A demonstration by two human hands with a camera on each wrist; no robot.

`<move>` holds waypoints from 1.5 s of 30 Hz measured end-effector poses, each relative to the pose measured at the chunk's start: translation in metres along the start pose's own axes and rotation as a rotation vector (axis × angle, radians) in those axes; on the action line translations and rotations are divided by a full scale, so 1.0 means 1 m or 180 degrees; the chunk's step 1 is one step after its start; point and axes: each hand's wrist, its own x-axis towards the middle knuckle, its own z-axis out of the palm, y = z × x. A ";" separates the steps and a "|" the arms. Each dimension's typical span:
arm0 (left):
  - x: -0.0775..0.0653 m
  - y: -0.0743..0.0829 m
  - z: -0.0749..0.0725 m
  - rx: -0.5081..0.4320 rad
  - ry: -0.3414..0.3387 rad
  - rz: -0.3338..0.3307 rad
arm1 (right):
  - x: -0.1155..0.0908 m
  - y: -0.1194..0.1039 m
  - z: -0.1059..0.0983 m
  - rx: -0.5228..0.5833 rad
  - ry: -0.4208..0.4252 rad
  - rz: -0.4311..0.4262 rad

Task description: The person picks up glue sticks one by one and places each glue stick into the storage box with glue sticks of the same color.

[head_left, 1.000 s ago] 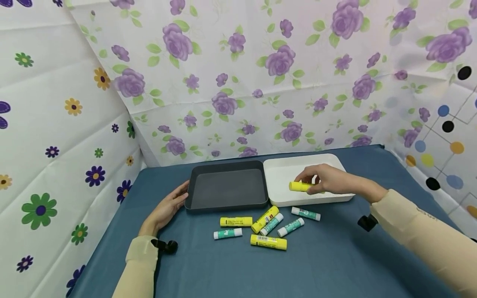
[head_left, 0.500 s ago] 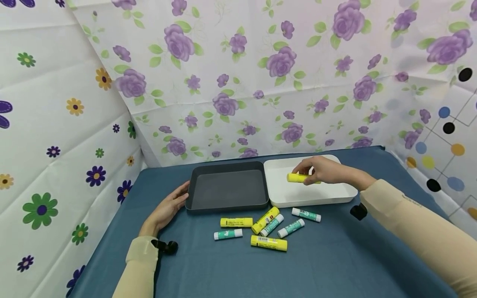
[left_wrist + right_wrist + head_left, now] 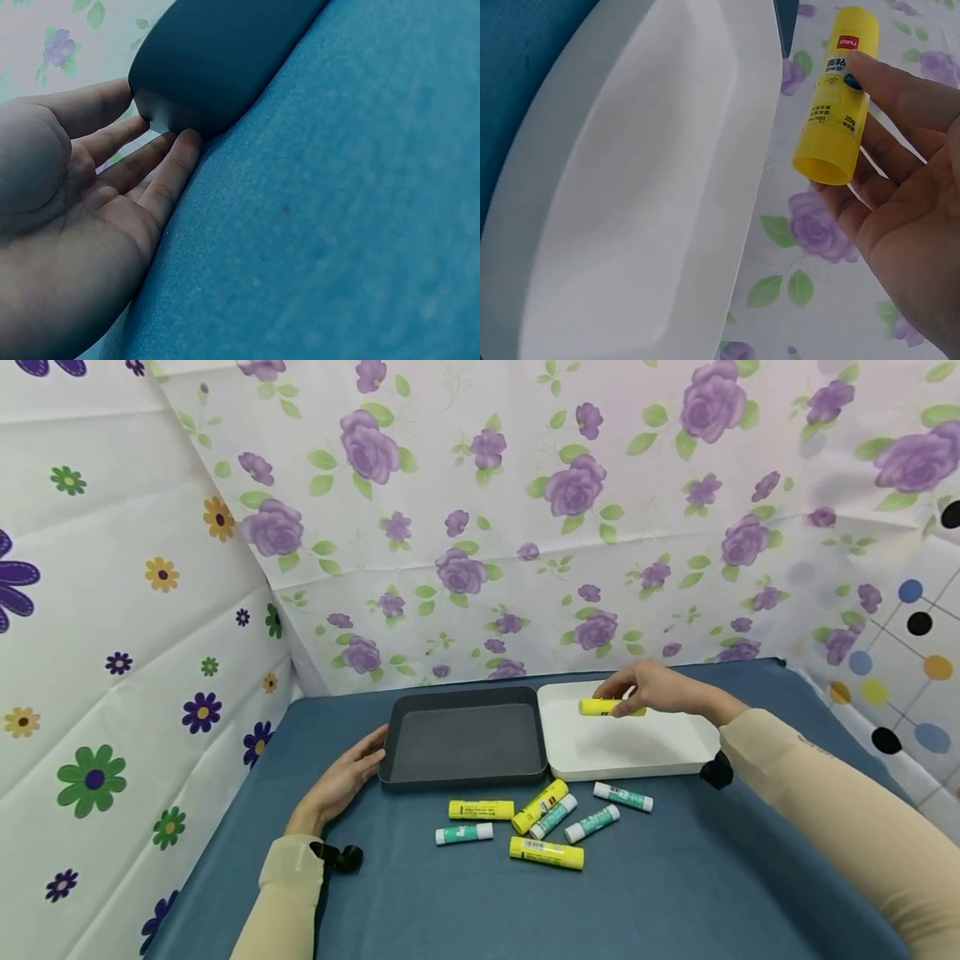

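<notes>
Pinching a yellow glue stick [image 3: 831, 101] in the right hand [image 3: 656, 687], with a white tray [image 3: 622, 752] beneath the fingers. Touching a dark tray [image 3: 465, 743] with the left hand's [image 3: 339, 783] slightly parted fingertips.

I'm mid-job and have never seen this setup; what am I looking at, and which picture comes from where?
There is no robot: a person works with a bare left hand and right hand. The wide picture comes from a head camera; each close one from a wrist camera. On the blue cloth sit a dark tray and a white tray, with three yellow tubes and four green tubes lying in front. The right hand holds a fourth yellow tube, seen over the white tray; the left hand touches the dark tray.
</notes>
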 end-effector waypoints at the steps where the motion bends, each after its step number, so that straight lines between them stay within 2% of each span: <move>1: 0.000 0.000 0.000 -0.0001 -0.0001 -0.0006 | 0.001 0.001 -0.002 0.0031 0.0003 0.0042; 8: 0.001 -0.001 -0.001 -0.0032 0.0000 -0.0011 | 0.011 0.010 -0.010 0.0138 0.0014 0.0171; 19: 0.001 -0.001 -0.001 -0.0028 0.0039 -0.0040 | 0.027 0.032 -0.011 -0.0114 0.0031 0.0263; 30: 0.004 -0.003 0.000 -0.0009 0.0029 -0.0023 | 0.033 0.048 -0.006 -0.0076 0.0012 0.0184; 35: 0.005 -0.004 0.000 -0.0032 0.0045 -0.0034 | 0.037 0.053 -0.004 -0.0030 -0.0018 0.0245; 45: 0.003 -0.003 -0.001 -0.0059 0.0085 -0.0072 | 0.048 0.067 0.002 -0.0247 -0.0068 0.0142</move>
